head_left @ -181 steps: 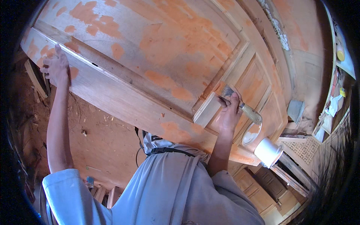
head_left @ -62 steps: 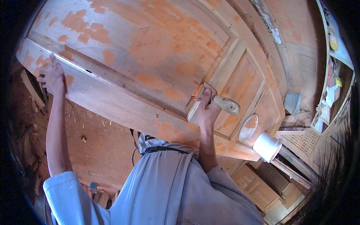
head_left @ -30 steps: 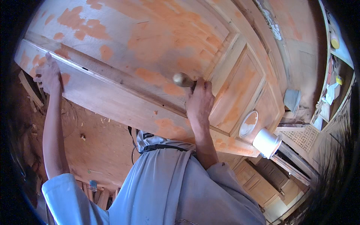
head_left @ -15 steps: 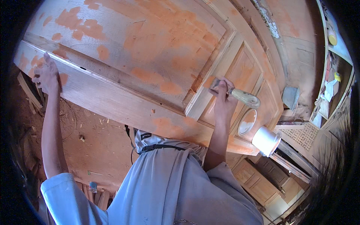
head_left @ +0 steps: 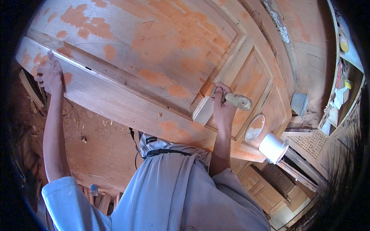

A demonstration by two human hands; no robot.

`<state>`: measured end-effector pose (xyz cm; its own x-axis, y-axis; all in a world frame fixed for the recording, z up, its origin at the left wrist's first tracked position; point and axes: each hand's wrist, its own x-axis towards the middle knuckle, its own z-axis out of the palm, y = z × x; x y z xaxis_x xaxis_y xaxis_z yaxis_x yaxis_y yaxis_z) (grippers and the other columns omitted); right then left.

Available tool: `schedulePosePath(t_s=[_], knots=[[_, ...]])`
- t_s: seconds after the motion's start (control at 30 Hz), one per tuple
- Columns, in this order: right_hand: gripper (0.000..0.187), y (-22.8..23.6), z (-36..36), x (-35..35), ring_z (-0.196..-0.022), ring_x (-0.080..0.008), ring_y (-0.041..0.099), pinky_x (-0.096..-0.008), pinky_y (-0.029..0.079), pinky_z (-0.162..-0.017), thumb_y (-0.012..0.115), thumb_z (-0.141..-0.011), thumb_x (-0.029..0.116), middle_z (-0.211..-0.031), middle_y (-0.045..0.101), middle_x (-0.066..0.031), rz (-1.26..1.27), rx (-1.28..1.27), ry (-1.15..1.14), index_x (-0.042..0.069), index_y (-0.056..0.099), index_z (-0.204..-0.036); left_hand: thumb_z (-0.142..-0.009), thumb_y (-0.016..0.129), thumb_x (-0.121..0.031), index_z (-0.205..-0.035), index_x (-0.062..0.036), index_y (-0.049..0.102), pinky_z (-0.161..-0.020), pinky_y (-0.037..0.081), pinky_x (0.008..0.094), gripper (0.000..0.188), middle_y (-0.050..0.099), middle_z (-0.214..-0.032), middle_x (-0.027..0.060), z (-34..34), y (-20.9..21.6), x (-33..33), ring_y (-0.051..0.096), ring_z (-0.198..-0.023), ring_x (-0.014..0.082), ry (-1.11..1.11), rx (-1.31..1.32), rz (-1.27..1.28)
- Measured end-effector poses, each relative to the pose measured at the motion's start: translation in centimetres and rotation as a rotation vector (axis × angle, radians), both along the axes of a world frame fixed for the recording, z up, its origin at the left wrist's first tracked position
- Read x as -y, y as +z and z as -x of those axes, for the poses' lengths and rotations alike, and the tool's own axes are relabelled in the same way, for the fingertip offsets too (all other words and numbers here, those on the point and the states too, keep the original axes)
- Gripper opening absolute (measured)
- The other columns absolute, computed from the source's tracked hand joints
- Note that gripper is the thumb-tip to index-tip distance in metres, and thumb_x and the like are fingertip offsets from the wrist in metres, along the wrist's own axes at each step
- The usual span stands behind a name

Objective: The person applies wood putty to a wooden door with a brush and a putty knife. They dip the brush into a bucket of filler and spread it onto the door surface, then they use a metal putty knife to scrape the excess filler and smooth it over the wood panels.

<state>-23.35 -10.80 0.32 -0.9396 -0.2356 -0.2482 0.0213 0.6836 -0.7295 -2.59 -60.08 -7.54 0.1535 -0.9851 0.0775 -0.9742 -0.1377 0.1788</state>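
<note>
A large wooden panelled door (head_left: 115, 90), patched with orange filler, lies in front of me. Across its near left edge rests my left hand (head_left: 51, 74), fingers spread and holding nothing. Toward the right of the door, my right hand (head_left: 223, 106) is closed round a putty knife (head_left: 239, 101) with a worn, rounded handle. The knife's blade end sits by the moulding at the corner of the big panel, mostly hidden by my fingers. Orange filler streaks (head_left: 156, 77) cover much of that panel.
On the door's right end lie a round lid (head_left: 255, 128) and a white tub (head_left: 273, 147). A grey-blue container (head_left: 299, 104) stands beyond. Shelves (head_left: 343, 92) with odds and ends are at far right. Wooden panels (head_left: 266, 184) lean below, and scraps litter the earthen floor (head_left: 100, 146).
My right hand has moved slightly left and nearer to me with the putty knife, bringing it toward the panel's moulding. My left hand stays on the door's edge.
</note>
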Motion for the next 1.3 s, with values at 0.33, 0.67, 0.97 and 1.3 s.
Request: schedulePosePath(t_s=[0.33,0.67,0.97,1.3], knots=[[0.022,1.0,-1.2,3.2,-0.057,-0.0059,0.047,-0.0226,0.036,-0.052,0.055,-0.096,0.013,-0.067,0.054,0.0009,-0.062,-0.145,-0.038,-0.004,0.065,-0.105,-0.082,0.032,-0.082,-0.147,0.0011,0.023,-0.108,0.030,0.0549,0.106,0.023,-0.149,0.0309,-0.1,0.3,0.1,0.032,-0.134,0.0490,0.008,-0.021,-0.013],[0.027,0.3,-0.4,1.9,-0.081,-0.0143,0.066,-0.0323,0.060,-0.073,0.055,-0.098,0.019,-0.092,0.064,-0.0077,0.515,0.153,-0.305,-0.002,0.058,-0.116,-0.082,0.032,-0.082,-0.147,0.0011,0.023,-0.108,0.031,0.0548,0.106,0.022,-0.149,0.0302,0.4,1.3,-0.4,0.032,-0.134,0.0490,0.021,-0.041,-0.060],[0.027,2.9,0.0,-0.9,-0.079,-0.0148,0.063,-0.0306,0.061,-0.070,0.051,-0.100,0.017,-0.096,0.061,-0.0117,0.348,0.172,-0.258,-0.004,0.059,-0.115,-0.082,0.032,-0.083,-0.147,0.0033,0.023,-0.108,0.032,0.0549,0.108,0.022,-0.150,0.0291,0.5,0.9,-0.7,0.032,-0.134,0.0485,0.009,-0.051,-0.068],[0.023,0.6,-2.3,-0.5,-0.076,-0.0100,0.060,-0.0266,0.059,-0.069,0.050,-0.100,0.013,-0.092,0.061,-0.0068,0.097,0.119,-0.111,-0.003,0.060,-0.113,-0.081,0.032,-0.084,-0.147,0.0033,0.022,-0.108,0.031,0.0546,0.110,0.021,-0.150,0.0314,0.1,0.3,-0.3,0.031,-0.135,0.0497,-0.011,-0.028,-0.041]])
